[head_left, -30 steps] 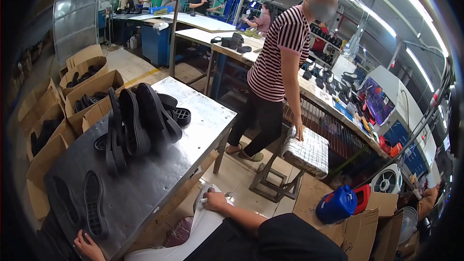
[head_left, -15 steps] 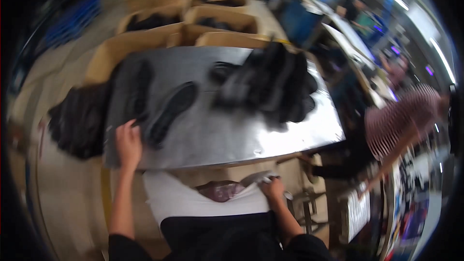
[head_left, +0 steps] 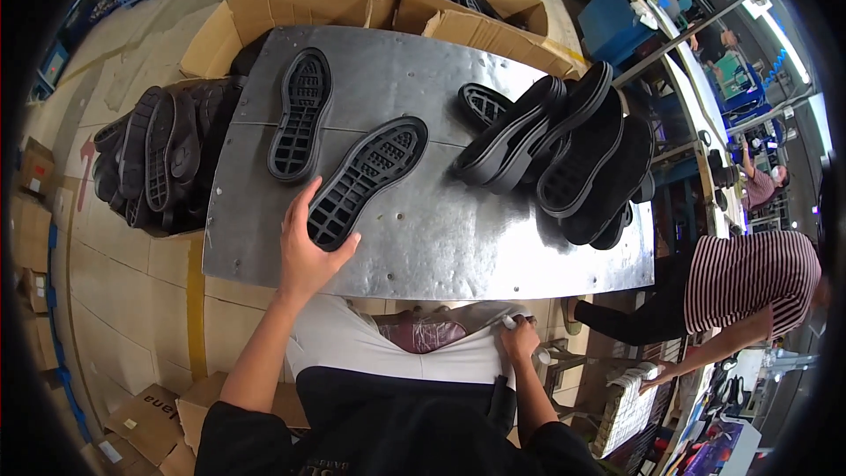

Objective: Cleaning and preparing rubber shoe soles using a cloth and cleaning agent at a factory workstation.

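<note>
Two black shoe soles lie tread-cavity side up on the metal-topped table [head_left: 423, 247], one sole [head_left: 302, 110] farther left, the other sole [head_left: 370, 178] slanting toward me. At the near end of the slanting one, my left hand [head_left: 310, 251] is open, thumb and fingers spread to either side of its heel. My right hand [head_left: 522, 338] rests closed by my right thigh, around something with a white end that I cannot make out. A heap of black soles [head_left: 564, 150] is piled on the table's right side.
Beyond the table stand cardboard boxes [head_left: 300, 4] holding dark soles. More soles [head_left: 159, 154] fill a box at the left edge. To the right, a person in a striped shirt [head_left: 749, 286] bends over a white wrapped bundle [head_left: 627, 405]. A workbench line runs behind.
My view has shifted, so the table sits differently in the picture. My left hand has moved from the left sole's near end to the slanting sole's heel. My right hand stays at my thigh.
</note>
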Available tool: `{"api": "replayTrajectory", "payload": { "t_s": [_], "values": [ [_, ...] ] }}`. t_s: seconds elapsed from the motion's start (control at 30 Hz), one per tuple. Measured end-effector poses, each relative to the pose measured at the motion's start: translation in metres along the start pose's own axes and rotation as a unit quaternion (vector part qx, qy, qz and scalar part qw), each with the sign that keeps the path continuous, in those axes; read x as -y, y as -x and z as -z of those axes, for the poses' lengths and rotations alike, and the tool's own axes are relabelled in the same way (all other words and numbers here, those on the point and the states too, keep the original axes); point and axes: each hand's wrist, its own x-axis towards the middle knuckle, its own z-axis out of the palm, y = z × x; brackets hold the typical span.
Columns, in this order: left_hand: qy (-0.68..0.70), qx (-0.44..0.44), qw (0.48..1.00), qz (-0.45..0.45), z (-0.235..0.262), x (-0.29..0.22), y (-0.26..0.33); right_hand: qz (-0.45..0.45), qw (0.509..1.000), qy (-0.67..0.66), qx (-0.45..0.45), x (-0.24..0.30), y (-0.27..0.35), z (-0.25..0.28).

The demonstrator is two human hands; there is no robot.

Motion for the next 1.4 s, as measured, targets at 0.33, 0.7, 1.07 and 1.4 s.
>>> {"api": "replayTrajectory", "payload": {
  "t_s": [0.33, 0.7, 1.07, 1.4],
  "values": [
    [-0.017, 0.114, 0.992, -0.052, -0.003, -0.015, 0.026, 0.026, 0.998, 0.007, 0.048, 0.015, -0.007, 0.006],
    [-0.04, 0.155, 0.983, -0.094, -0.002, -0.01, 0.032, 0.112, 0.991, -0.068, 0.023, 0.094, 0.034, -0.025],
    [-0.064, 0.132, 0.98, -0.136, 0.007, -0.015, 0.056, 0.029, 0.986, -0.16, 0.036, 0.065, 0.089, 0.034],
    [-0.087, 0.126, 0.976, -0.156, 0.013, -0.004, 0.053, 0.358, 0.911, -0.127, -0.159, 0.256, 0.043, 0.18]
  ]
}}
